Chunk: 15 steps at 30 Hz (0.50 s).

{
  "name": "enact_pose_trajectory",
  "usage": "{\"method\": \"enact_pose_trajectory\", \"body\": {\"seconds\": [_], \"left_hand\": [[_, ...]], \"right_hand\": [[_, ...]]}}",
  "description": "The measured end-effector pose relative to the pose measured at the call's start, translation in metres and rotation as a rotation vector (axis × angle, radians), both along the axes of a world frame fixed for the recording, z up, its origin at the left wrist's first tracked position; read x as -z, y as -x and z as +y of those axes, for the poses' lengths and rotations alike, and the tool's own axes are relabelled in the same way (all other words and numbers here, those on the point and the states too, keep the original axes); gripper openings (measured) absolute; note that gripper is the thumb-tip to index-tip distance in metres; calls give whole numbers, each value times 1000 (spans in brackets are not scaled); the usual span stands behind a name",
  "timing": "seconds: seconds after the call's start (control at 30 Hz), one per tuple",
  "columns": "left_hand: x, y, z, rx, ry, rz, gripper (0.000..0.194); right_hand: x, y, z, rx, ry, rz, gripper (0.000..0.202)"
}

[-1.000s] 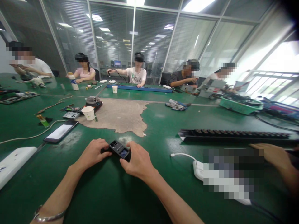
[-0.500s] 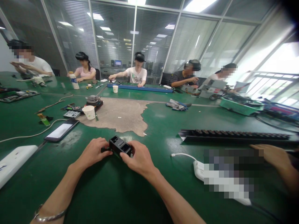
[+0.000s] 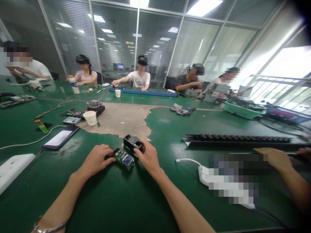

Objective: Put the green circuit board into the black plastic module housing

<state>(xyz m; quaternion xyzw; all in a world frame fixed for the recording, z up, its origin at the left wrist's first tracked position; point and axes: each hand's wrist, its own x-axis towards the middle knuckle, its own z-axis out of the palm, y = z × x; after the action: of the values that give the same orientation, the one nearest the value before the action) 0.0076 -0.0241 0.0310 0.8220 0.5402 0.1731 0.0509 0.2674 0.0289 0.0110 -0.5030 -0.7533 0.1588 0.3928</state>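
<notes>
My left hand (image 3: 100,159) grips the left end of a green circuit board (image 3: 123,159) between thumb and fingers. The board carries a small blue-grey display and several parts, and it sits bare just above or on the green table. In my right hand (image 3: 148,156) is a black plastic cover (image 3: 132,141) with rectangular cut-outs, held by its right end. It is apart from the board, a little behind it and to the right. The fingertips behind the cover are partly hidden.
A phone (image 3: 61,137) on a cable and a paper cup (image 3: 90,118) lie left of my hands. At right are a long black rail (image 3: 238,140), a white power strip (image 3: 204,174) and another person's hand (image 3: 274,158). Several people sit across the table (image 3: 102,200).
The black cover has come off the circuit board. My right hand has lifted it up and away, leaving the board exposed in my left hand. The view has shifted slightly.
</notes>
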Motion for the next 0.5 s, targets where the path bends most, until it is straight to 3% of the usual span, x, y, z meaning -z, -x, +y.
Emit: {"method": "enact_pose_trajectory", "body": {"seconds": [0.23, 0.5], "left_hand": [[2, 0, 1, 2, 21, 12, 25], [-1, 0, 0, 5, 19, 1, 27]], "right_hand": [[2, -4, 1, 33, 6, -143, 59], [-8, -2, -1, 10, 49, -15, 34]]}}
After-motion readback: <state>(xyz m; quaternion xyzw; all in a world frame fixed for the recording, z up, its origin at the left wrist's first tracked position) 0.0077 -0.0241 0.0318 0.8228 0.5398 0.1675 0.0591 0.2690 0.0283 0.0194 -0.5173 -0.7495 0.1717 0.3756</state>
